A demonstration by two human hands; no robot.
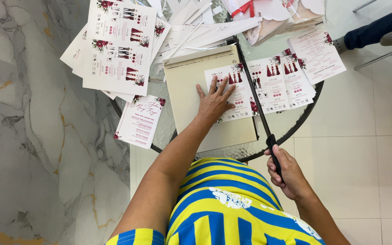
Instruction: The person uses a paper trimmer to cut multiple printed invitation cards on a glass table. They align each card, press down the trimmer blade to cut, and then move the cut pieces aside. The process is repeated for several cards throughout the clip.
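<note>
Cream-coloured board of a paper cutter (191,97) is lying on a round glass table (296,124), and a printed sheet (246,88) with red flowers and small figures in dark red dresses is resting across its right edge. The left hand (214,102) is pressing flat on this sheet, fingers spread and palm down, holding nothing but pinning the paper to the board. The right hand (286,174) is closing around the black handle of the cutter's blade arm (255,93), which is running from the far edge of the board down to the near right, just past the table rim. The part of the sheet to the right of the arm is overlapping more printed cards (318,54) fanned out toward the far right. At the far left, a stack of large printed sheets (119,45) is hanging over the table edge, with a smaller card with red script (139,120) lying near it. White envelopes (200,27) are piling up at the far side. A person's dark-trousered leg (377,27) is showing at the far right, above the pale tiled floor (364,159).
</note>
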